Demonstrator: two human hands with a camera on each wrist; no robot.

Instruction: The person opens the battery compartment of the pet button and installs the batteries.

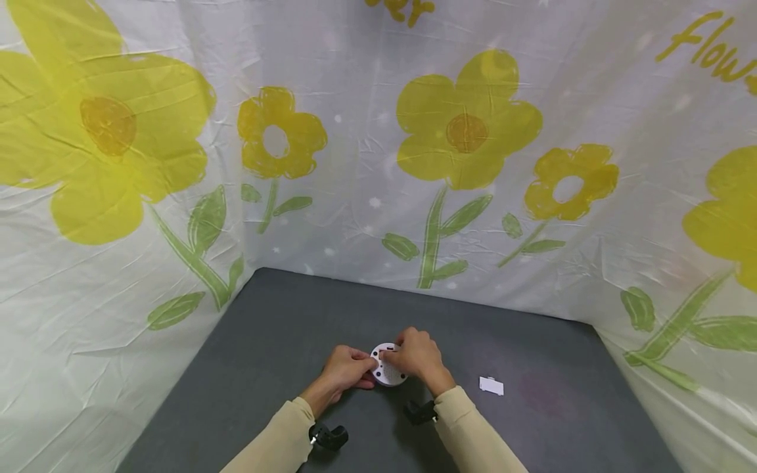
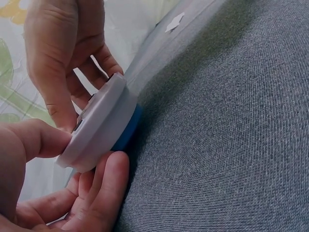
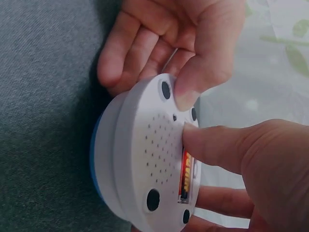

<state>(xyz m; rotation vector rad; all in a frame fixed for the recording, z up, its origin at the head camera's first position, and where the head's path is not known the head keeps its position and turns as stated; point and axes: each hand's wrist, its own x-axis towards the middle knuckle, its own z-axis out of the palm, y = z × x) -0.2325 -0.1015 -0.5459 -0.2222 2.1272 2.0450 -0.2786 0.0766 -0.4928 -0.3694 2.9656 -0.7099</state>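
Note:
Both hands hold a round white device (image 1: 390, 377) low over the dark table, its underside turned up and toward me. Its base has small speaker holes and black rubber feet (image 3: 153, 199); a blue part (image 2: 128, 129) shows on the opposite side. My left hand (image 1: 347, 368) pinches the near rim, thumb on the base and fingers under it. The right hand (image 1: 418, 358) grips the other side, its thumb (image 3: 212, 145) pressing at the uncovered battery slot. Inside that slot lies a red and black battery (image 3: 186, 174), partly hidden by the thumb.
A small white battery cover (image 1: 491, 385) lies on the grey table (image 1: 307, 315) to the right of the hands. White cloth (image 1: 355, 217) printed with yellow flowers hangs around the table's back and sides. Black wrist straps (image 1: 328, 436) sit on both sleeves.

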